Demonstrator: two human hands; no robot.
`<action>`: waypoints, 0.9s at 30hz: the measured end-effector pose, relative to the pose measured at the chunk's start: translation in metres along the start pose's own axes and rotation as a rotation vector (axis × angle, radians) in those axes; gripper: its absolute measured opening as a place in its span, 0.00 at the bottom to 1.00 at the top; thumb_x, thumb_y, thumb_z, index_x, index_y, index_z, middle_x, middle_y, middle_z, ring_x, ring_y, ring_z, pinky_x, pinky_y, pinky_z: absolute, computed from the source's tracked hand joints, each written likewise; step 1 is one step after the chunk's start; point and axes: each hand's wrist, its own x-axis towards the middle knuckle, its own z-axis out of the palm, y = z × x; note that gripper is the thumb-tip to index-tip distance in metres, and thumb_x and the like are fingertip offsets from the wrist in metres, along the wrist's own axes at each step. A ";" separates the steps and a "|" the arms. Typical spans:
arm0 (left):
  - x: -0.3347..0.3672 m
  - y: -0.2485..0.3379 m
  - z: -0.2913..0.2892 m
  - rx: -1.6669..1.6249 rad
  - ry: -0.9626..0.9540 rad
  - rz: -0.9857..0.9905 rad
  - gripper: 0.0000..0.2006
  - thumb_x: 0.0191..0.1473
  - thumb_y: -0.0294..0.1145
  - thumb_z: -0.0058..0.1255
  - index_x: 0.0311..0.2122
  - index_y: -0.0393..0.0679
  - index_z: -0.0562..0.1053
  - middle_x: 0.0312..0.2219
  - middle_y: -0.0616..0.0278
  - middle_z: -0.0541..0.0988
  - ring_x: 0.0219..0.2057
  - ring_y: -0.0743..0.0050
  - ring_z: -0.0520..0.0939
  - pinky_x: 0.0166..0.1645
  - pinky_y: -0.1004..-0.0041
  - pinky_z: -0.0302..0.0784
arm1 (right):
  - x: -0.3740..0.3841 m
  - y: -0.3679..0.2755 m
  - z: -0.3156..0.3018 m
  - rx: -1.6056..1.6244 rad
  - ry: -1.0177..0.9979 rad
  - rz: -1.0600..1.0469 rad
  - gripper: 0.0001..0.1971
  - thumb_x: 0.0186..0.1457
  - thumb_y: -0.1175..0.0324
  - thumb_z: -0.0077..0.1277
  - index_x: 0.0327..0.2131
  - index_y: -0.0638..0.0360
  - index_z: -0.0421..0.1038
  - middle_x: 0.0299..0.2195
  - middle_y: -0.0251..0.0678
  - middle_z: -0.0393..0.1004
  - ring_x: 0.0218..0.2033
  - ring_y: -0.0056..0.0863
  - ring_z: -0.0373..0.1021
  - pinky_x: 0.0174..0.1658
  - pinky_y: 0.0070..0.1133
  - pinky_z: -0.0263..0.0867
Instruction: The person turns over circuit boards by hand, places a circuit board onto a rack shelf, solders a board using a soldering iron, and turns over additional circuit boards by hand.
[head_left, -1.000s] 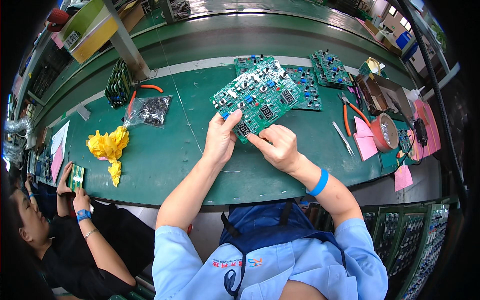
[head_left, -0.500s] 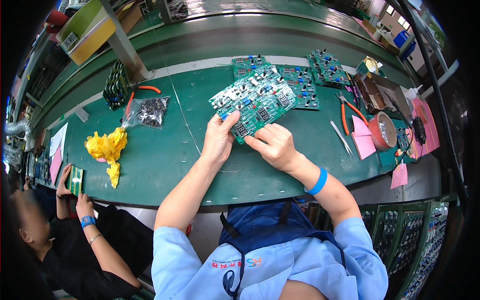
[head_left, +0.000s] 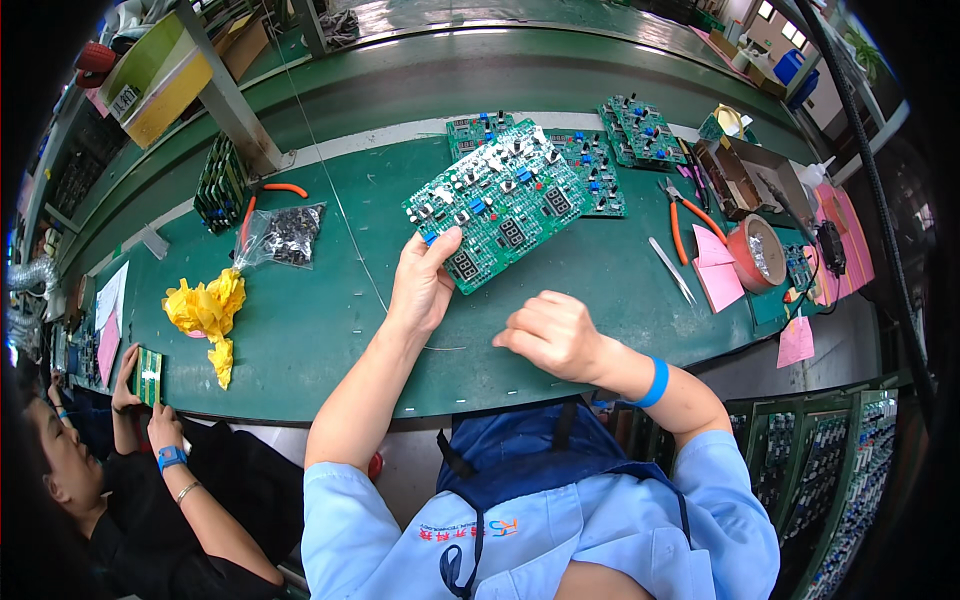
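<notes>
A green circuit board with black digit displays, blue parts and small black components is tilted above the bench. My left hand grips it by its lower left corner, thumb on top. Apart from the board, below its right end, my right hand is closed with fingers curled in; whether anything small is in them is hidden. On the bench behind lie similar boards, one partly covered by the held board and a stack to its right.
Right: orange-handled pliers, tweezers, pink paper, a red round container. Left: a bag of black parts, crumpled yellow material. A co-worker's hands hold a small green board. A thin line hangs across the bench.
My right hand has let go of the board's lower edge and moved down toward me. My left hand keeps the board up. The view has shifted slightly.
</notes>
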 end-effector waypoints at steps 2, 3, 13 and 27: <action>-0.001 0.001 0.002 -0.004 -0.007 -0.012 0.11 0.44 0.27 0.42 0.36 0.40 0.64 0.32 0.63 0.70 0.33 0.78 0.71 0.37 0.75 0.68 | -0.010 0.005 -0.011 0.030 -0.046 0.078 0.06 0.31 0.69 0.49 0.14 0.55 0.61 0.13 0.28 0.60 0.15 0.21 0.59 0.18 0.18 0.55; -0.001 0.001 0.003 0.008 -0.005 -0.013 0.11 0.44 0.27 0.43 0.36 0.39 0.63 0.32 0.63 0.70 0.33 0.78 0.71 0.37 0.76 0.68 | -0.014 0.010 -0.015 0.019 0.016 0.130 0.08 0.32 0.67 0.50 0.13 0.55 0.61 0.13 0.27 0.61 0.15 0.23 0.60 0.18 0.19 0.56; -0.017 -0.012 0.013 1.384 -0.383 1.139 0.16 0.27 0.20 0.47 0.30 0.42 0.69 0.26 0.59 0.71 0.29 0.65 0.73 0.33 0.73 0.70 | -0.035 0.066 -0.057 1.568 0.358 1.415 0.25 0.49 0.49 0.29 0.37 0.64 0.60 0.31 0.38 0.67 0.28 0.24 0.66 0.27 0.18 0.64; -0.011 -0.021 0.012 1.646 -0.060 1.074 0.22 0.33 0.23 0.45 0.41 0.43 0.63 0.41 0.52 0.62 0.43 0.54 0.63 0.45 0.60 0.56 | -0.034 0.063 -0.052 1.531 0.502 1.225 0.16 0.50 0.63 0.33 0.36 0.66 0.61 0.31 0.38 0.67 0.30 0.22 0.66 0.33 0.17 0.64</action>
